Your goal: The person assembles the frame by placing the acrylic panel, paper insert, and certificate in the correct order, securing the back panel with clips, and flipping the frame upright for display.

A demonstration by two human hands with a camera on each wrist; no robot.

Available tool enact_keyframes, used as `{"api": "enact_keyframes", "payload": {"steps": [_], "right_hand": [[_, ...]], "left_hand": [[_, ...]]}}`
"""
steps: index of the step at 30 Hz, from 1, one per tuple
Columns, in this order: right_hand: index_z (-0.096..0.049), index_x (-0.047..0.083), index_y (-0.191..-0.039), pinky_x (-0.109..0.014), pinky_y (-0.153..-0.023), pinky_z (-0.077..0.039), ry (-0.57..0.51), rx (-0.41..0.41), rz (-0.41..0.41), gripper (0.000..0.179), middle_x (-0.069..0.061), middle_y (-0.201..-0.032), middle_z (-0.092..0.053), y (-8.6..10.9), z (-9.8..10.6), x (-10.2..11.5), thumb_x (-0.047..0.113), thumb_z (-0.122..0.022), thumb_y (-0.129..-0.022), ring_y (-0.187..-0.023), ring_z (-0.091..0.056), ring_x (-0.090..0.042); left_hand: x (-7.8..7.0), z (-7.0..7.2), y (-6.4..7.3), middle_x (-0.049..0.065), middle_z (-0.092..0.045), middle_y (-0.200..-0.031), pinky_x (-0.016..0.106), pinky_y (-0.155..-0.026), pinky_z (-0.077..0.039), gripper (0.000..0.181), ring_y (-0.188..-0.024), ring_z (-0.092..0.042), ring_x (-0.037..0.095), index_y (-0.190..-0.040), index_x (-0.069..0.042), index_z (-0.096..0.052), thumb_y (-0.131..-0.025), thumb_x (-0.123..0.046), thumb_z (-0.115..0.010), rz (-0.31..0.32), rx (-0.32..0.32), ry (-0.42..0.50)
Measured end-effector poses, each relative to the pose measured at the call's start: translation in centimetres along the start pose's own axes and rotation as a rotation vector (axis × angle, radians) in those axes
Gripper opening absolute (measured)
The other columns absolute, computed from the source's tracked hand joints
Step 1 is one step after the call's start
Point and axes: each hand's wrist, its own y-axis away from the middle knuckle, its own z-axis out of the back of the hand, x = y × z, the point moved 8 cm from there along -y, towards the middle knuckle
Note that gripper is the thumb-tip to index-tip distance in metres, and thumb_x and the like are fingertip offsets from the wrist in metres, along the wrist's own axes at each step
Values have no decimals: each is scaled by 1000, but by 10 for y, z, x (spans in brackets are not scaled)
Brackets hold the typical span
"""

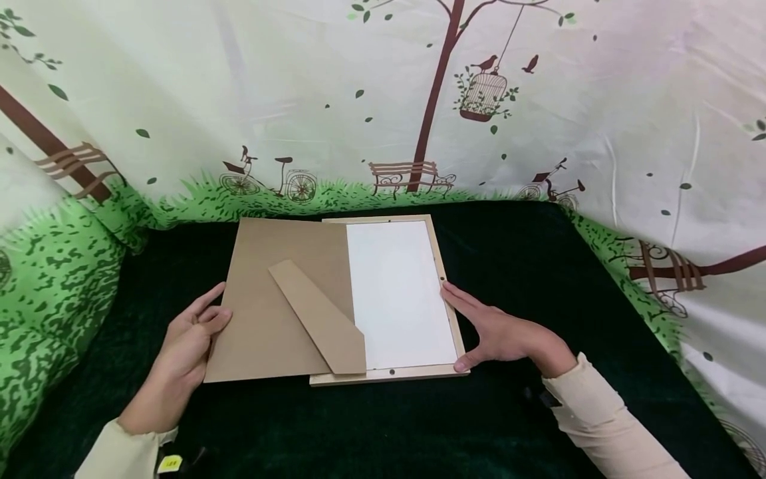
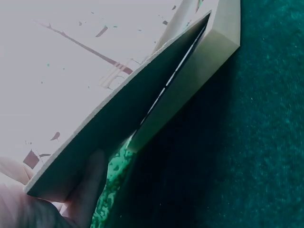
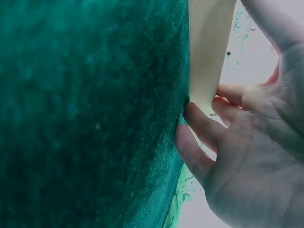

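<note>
My left hand (image 1: 188,339), with a yellow label (image 1: 170,464) too small to read at the wrist, pinches the brown rectangular board (image 1: 254,306) overlapping the pale rectangular wooden frame (image 1: 413,372) near the far edge of the dark green tabletop (image 1: 514,246); my right hand (image 1: 499,331), thumb and fingers spread, touches the frame's right side.

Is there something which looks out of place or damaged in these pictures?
The board sits off-centre over the frame: it sticks out past the left side, its outer edge raised in the left hand, with the white sheet showing at right. A backing would normally fit inside. No damage is visible.
</note>
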Motion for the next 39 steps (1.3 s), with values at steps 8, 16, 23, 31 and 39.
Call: {"api": "enact_keyframes", "payload": {"steps": [8, 16, 23, 31, 39], "right_hand": [[2, 27, -161, -64, -117, -21, 8, 4, 14, 133, 3, -169, 9, 0, 1, 3, 57, -86, -67, -154, -9, -33], [3, 28, -161, -65, -117, -20, 21, 12, 10, 132, 3, -169, 10, -2, 1, 2, 58, -85, -67, -155, -7, -34], [3, 29, -161, -64, -117, -22, 21, 11, 16, 132, 5, -169, 11, -3, 0, 3, 58, -85, -67, -155, -8, -33], [4, 30, -161, -63, -117, -23, 19, 9, 19, 132, 6, -169, 11, -4, 0, 4, 57, -85, -67, -154, -9, -33], [4, 29, -161, -66, -116, -20, 14, 6, 18, 132, 4, -169, 11, 1, 1, 0, 57, -85, -67, -154, -7, -35]], "left_hand": [[3, -5, -1, -17, -64, -99, 24, -73, -57, 65, -88, -66, 1, -159, -33, -23, -103, -17, -53, 47, -24, -30], [6, -21, -7, -16, -63, -102, 24, -75, -56, 64, -89, -65, 1, -158, -34, -24, -104, -19, -53, 53, -11, -77], [7, -31, -8, -14, -62, -106, 24, -76, -56, 61, -91, -66, 2, -157, -36, -26, -104, -19, -52, 77, -10, -48], [5, -42, -3, -12, -64, -108, 24, -80, -57, 59, -96, -67, 2, -157, -36, -28, -105, -16, -48, 124, 22, 117], [10, -74, -8, -11, -59, -107, 22, -81, -55, 57, -96, -64, 2, -156, -33, -32, -105, -13, -48, 76, 5, 12]]}}
